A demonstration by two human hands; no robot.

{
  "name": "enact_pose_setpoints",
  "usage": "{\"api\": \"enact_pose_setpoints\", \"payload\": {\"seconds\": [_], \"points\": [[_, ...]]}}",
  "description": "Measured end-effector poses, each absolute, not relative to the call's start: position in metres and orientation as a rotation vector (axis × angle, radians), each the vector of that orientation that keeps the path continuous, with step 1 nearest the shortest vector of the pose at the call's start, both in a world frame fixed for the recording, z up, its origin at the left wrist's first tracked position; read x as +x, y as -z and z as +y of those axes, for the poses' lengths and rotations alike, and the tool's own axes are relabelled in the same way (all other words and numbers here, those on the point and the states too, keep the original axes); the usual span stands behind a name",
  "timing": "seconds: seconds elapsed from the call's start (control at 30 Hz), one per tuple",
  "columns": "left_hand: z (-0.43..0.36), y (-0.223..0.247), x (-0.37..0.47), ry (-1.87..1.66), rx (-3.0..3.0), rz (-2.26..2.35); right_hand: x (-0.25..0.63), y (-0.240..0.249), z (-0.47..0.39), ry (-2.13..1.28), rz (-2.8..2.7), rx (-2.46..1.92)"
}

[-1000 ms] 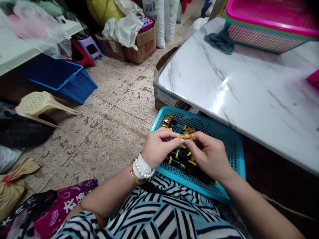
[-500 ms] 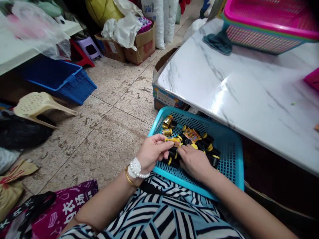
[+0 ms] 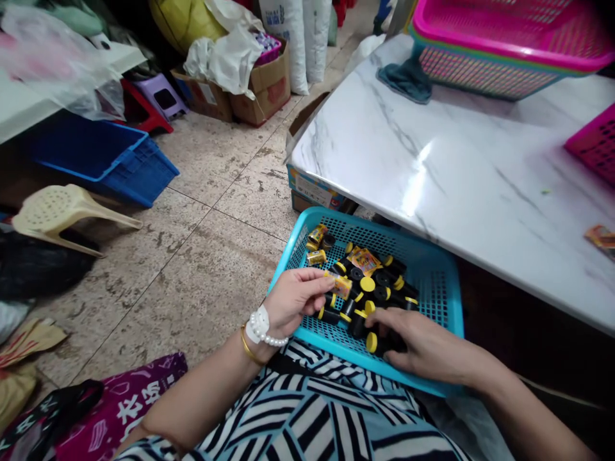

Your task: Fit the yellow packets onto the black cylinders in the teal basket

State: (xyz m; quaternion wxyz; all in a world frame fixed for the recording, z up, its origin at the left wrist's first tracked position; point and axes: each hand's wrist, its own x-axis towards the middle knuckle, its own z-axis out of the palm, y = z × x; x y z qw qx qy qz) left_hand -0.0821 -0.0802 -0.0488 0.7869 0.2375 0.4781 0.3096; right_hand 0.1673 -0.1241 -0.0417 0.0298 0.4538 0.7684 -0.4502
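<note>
Left hand [image 3: 295, 298] pinching a yellow printed wrapper [image 3: 341, 286] by one end above the basket; right hand [image 3: 413, 336] curved among yellow-ended black cylinders [image 3: 329, 315], its grip on any one impossible to tell. A light fingertip pinch would likely avoid creasing the wrapper, and lifting a single cylinder straight up would disturb the jumble least. Around them rises the turquoise basket [image 3: 348, 351], the tabletop [image 3: 355, 147] edge close beyond its far side, speckled floor [image 3: 202, 256] stretching left.

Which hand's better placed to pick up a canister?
Right, I'd say: the right hand is down in the basket, fingers right by the canisters. The left hand is occupied, holding a yellow wrapper.
</note>
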Motion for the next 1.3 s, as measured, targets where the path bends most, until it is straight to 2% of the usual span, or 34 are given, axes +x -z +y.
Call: {"api": "enact_pose_setpoints", "payload": {"seconds": [0.1,0.2,0.37,0.43,0.77,1.13,1.3], "points": [[-0.077,0.046,-0.079,-0.692,0.448,1.039,0.168,0.040,-0.117,1.496,2.459,1.322],[-0.075,0.047,-0.076,-0.742,0.400,1.058,0.166,0.039,-0.112,1.647,2.431,1.581],[-0.075,0.052,-0.063,-0.727,0.345,1.028,0.150,0.040,-0.109,2.490,2.083,2.282],[-0.075,0.052,-0.058,-0.716,0.336,0.998,0.143,0.042,-0.108,2.588,2.070,2.373],[-0.076,0.052,-0.054,-0.744,0.327,0.904,0.130,0.032,-0.108,2.168,2.263,2.527],[-0.085,0.053,-0.060,-0.714,0.425,0.959,0.122,0.036,-0.113,1.877,2.428,2.645],[-0.087,0.046,-0.062,-0.863,0.441,1.000,0.123,0.041,-0.114,1.839,2.531,2.668]]}}
